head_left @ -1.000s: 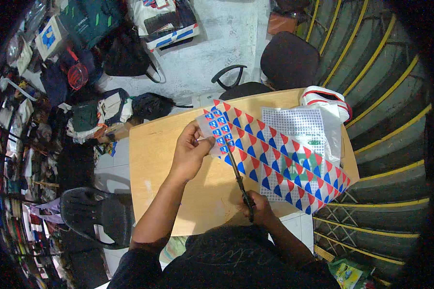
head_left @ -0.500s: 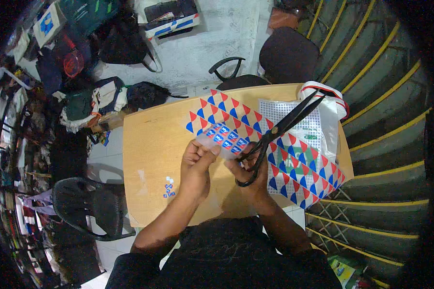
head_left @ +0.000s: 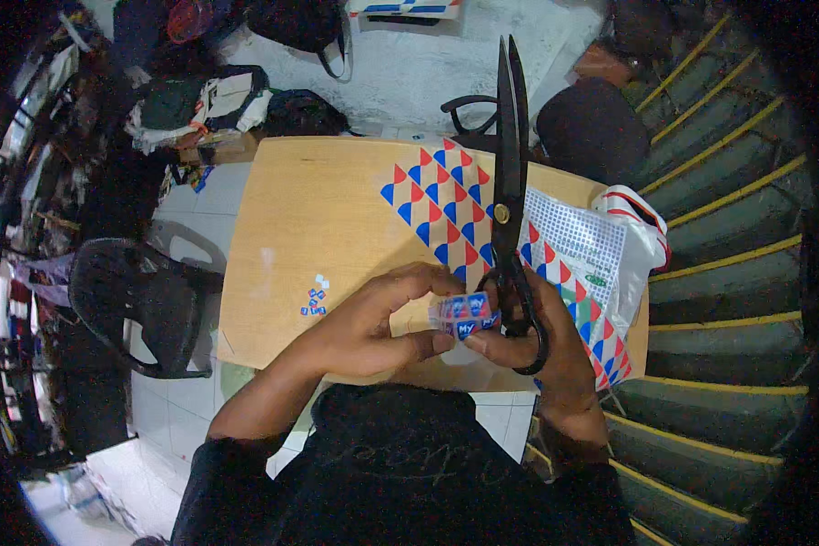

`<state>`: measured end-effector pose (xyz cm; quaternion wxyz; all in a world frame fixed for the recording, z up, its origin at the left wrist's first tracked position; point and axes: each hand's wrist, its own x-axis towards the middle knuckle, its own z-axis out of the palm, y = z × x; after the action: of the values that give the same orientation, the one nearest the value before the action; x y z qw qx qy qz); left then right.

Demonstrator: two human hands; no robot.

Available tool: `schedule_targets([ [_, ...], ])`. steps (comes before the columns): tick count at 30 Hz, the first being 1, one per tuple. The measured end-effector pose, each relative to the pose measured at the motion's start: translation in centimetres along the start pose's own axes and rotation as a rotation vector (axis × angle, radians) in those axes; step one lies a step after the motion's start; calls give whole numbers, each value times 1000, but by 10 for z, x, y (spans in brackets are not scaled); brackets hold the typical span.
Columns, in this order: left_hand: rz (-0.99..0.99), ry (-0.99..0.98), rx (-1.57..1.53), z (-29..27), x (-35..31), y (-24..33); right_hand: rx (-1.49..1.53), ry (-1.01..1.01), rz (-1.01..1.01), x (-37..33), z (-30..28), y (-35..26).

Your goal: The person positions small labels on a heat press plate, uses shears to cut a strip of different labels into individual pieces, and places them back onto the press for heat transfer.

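My right hand (head_left: 555, 341) is wrapped round the black handles of a large pair of scissors (head_left: 510, 182), whose nearly closed blades point away from me. A small clear sheet of blue and red stickers (head_left: 469, 317) is bent between my hands, low over the near part of the table. My left hand (head_left: 369, 318) has its thumb and fingers at the sheet's left end, and my right thumb presses its right end. To the left of my left hand, several small cut stickers (head_left: 313, 308) lie on the wooden table (head_left: 273, 209).
Beyond the scissors lies a paper sheet (head_left: 437, 187) patterned with red and blue half-circles, partly over a grid-printed plastic bag (head_left: 578, 227). A white, red-edged item (head_left: 635, 214) sits at the table's right edge. A black chair (head_left: 136, 300) stands left; yellow-edged stairs (head_left: 737, 318) are at right.
Both hands have drawn nearer to me with the sticker sheet, which is now bent. The scissors have swung from pointing far right to pointing straight away. The head view has shifted.
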<state>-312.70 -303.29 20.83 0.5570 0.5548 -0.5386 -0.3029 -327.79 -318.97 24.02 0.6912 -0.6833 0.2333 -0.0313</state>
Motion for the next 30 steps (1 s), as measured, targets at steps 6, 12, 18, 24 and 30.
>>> schedule_targets([
  [6, -343, 42, -457, 3, -38, 11, -96, -12, -208, -3, 13, -1],
  [12, -469, 411, -519, 1, -113, 19, -393, -31, -236, -26, 12, 75],
  [18, -587, 710, -414, 3, -189, 33, -591, -598, -182, -55, 17, 141],
  [24, -646, 942, -204, 23, -287, 40, -723, -834, -51, -75, 90, 135],
  [30, -760, 1043, -258, 51, -355, 53, -857, -919, -169, -90, 132, 151],
])
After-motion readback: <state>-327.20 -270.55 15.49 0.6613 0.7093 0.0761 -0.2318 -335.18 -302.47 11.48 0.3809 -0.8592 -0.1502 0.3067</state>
